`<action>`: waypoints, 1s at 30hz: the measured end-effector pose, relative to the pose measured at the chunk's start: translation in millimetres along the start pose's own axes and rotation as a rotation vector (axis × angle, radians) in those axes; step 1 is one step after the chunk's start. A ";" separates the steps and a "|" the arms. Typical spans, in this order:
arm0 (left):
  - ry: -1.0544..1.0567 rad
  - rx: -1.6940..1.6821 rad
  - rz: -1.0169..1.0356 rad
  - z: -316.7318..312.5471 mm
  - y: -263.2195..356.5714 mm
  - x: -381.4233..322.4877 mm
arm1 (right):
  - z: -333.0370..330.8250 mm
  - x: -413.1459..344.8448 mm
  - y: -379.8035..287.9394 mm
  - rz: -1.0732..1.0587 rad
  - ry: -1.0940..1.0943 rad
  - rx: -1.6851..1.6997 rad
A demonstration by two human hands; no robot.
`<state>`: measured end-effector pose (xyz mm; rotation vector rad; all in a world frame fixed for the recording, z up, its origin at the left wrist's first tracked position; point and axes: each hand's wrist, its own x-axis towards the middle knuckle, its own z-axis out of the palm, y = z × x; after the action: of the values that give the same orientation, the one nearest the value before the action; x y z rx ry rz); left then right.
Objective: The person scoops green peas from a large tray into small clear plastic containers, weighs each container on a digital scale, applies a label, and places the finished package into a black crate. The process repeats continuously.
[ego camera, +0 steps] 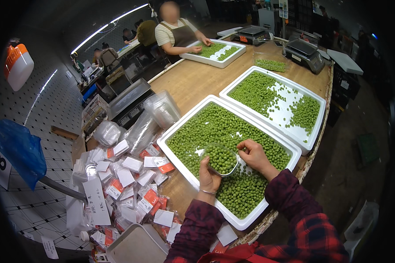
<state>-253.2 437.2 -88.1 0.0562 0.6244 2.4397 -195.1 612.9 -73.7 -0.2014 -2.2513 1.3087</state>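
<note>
My left hand (208, 179) holds a clear plastic punnet (222, 160) filled with green peas, its thumb over the near left rim. The punnet is held above a large white foam tray (249, 225) spread with loose shelled peas (240, 194). Just right of the punnet is my right hand (254, 155), its fingers bent together close to the rim; whether a pea is pinched between them cannot be told. White tray floor shows through the peas in small patches. A bracelet is on my left wrist.
A second foam tray of peas (279, 95) adjoins the first. Stacked clear punnets (163, 108), labelled packets (126, 177) and a metal tray (135, 245) lie left. Scales (304, 54) stand at the far right. Across the table, a person (179, 34) handles peas in another tray (228, 60).
</note>
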 end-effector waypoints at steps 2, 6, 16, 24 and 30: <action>0.009 -0.013 -0.010 -0.4 0.1 -0.7 | 0.2 -0.4 -0.1 0.005 0.001 0.000; 0.016 0.009 -0.015 -0.2 -0.2 -1.6 | 0.9 0.2 1.4 0.042 0.012 0.055; 0.009 0.008 -0.003 -3.4 -2.5 1.0 | -2.6 0.8 0.9 0.144 -0.069 0.190; 0.028 -0.001 -0.023 -7.4 -1.5 3.1 | 1.2 0.0 7.5 0.003 0.015 -0.093; 0.042 0.001 -0.040 -11.2 -2.1 3.8 | 7.3 -5.5 16.4 -0.126 0.056 -0.417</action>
<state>-257.2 436.1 -99.4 -0.0067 0.6387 2.4074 -196.3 613.8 -92.5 -0.2349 -2.4213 0.7491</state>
